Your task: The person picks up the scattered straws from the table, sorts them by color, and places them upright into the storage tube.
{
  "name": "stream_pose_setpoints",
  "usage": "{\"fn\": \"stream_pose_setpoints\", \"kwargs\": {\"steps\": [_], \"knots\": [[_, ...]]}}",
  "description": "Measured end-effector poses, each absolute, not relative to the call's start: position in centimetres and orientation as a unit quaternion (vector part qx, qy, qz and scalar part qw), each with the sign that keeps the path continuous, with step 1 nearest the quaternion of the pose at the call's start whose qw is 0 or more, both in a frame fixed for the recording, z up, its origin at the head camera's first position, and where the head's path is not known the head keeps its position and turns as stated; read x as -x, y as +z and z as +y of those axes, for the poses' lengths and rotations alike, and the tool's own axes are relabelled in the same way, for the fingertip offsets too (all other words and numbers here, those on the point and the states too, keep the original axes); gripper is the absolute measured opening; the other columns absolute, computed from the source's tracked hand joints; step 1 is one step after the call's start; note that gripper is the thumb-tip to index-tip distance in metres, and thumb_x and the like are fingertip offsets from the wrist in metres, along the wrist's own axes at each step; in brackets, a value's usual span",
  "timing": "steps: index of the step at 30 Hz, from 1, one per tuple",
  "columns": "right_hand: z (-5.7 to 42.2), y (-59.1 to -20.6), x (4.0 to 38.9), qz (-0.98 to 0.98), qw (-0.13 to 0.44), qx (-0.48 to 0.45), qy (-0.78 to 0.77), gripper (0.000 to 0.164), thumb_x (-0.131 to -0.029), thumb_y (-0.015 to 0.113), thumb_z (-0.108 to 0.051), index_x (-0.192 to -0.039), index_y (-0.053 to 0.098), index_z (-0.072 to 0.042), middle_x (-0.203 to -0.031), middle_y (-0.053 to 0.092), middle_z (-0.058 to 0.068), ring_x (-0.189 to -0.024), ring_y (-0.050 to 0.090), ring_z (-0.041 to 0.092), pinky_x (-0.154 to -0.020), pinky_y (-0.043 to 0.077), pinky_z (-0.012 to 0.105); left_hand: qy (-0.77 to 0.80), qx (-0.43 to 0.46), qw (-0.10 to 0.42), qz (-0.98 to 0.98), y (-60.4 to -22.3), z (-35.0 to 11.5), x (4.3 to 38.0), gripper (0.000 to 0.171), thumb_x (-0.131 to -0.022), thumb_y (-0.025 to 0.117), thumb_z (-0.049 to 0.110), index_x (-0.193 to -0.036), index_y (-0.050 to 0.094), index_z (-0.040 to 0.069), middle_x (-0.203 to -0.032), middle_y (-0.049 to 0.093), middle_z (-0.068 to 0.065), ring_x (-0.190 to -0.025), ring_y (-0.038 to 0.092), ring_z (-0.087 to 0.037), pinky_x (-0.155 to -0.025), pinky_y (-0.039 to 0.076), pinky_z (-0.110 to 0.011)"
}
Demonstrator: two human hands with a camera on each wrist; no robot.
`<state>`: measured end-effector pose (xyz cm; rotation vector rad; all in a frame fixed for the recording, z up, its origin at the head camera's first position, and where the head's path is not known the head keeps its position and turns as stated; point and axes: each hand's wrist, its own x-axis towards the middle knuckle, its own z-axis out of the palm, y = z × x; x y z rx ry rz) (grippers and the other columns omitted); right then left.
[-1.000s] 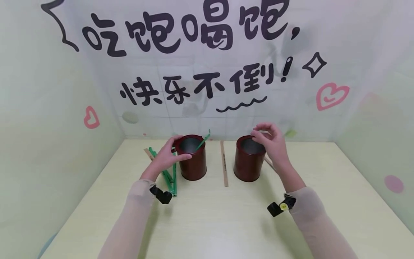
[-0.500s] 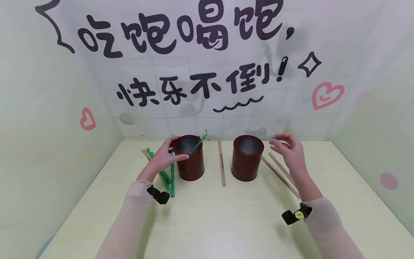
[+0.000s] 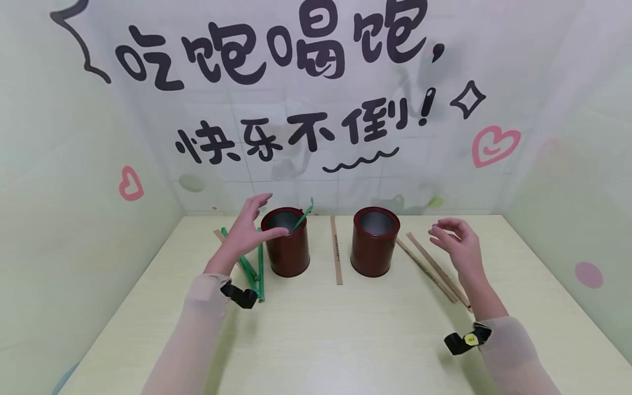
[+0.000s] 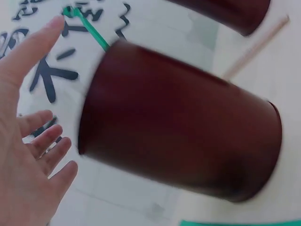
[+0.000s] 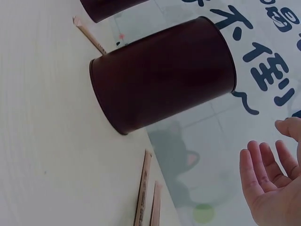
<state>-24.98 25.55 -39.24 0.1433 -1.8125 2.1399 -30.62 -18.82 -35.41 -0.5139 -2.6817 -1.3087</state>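
Two dark red cylindrical canisters with open tops stand upright on the table. My left hand (image 3: 244, 233) is beside the left canister (image 3: 288, 255), fingers spread, with its thumb over the near rim in the head view. In the left wrist view, nothing is held between its fingers. A thin green stick (image 3: 305, 214) with a bent tip leans out of this canister. Off to the right of the right canister (image 3: 372, 255), my right hand (image 3: 459, 244) is raised with loosely bent fingers and an empty palm (image 5: 277, 197). Two slim brown paper-wrapped sticks (image 3: 428, 269) lie near it.
Several green sticks (image 3: 260, 269) and a brown one lie left of the left canister, partly behind the left hand. Between the canisters lies another brown wrapped stick (image 3: 336, 252). A printed backdrop (image 3: 276, 192) closes off the table's far edge.
My right hand has moved away from the right canister's rim, rightward and down, uncovering the brown sticks. My left hand has let go of the left canister's rim and its fingers have lifted.
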Motion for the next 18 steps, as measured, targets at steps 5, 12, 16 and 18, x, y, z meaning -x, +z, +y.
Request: {"fn": "stream_pose_setpoints", "kwargs": {"steps": [5, 12, 16, 18], "knots": [[26.6, -40.0, 24.7, -0.630, 0.162, -0.046, 0.758, 0.014, -0.095, 0.064, -0.001, -0.107, 0.057, -0.003, -0.096, 0.068, -0.006, -0.085, 0.072, 0.003, -0.078, 0.059, 0.019, -0.423, 0.195, 0.101, -0.879, -33.1, -17.2, 29.9, 0.091, -0.080, 0.083, 0.040, -0.154, 0.033, 0.019, -0.158, 0.032, -0.008, -0.148, 0.031, -0.029, -0.120, 0.031, -0.054], [27.5, -40.5, 24.4, -0.630, 0.161, -0.033, 0.759, 0.013, -0.094, 0.064, -0.001, -0.105, 0.058, -0.005, -0.095, 0.068, -0.008, -0.085, 0.072, 0.002, -0.078, 0.059, 0.018, -0.427, 0.232, 0.131, -0.864, -30.5, -14.1, 28.5, 0.091, -0.077, 0.086, 0.037, -0.152, 0.038, 0.020, -0.157, 0.035, -0.003, -0.146, 0.034, -0.024, -0.119, 0.032, -0.053], [28.0, -40.8, 24.4, -0.629, 0.160, -0.027, 0.760, 0.013, -0.094, 0.063, 0.000, -0.104, 0.058, -0.005, -0.095, 0.069, -0.007, -0.084, 0.072, 0.002, -0.077, 0.059, 0.019, -0.422, 0.279, 0.149, -0.850, -29.8, -12.1, 27.8, 0.090, -0.075, 0.088, 0.034, -0.151, 0.040, 0.019, -0.155, 0.037, -0.001, -0.145, 0.035, -0.020, -0.119, 0.035, -0.051], [28.4, -40.9, 24.4, -0.633, 0.157, -0.022, 0.757, 0.013, -0.095, 0.063, 0.000, -0.104, 0.058, -0.006, -0.094, 0.069, -0.008, -0.084, 0.072, 0.002, -0.077, 0.059, 0.019, -0.415, 0.308, 0.157, -0.842, -29.6, -11.0, 27.5, 0.090, -0.075, 0.088, 0.032, -0.150, 0.041, 0.017, -0.154, 0.038, -0.001, -0.144, 0.035, -0.019, -0.118, 0.035, -0.048]]}}
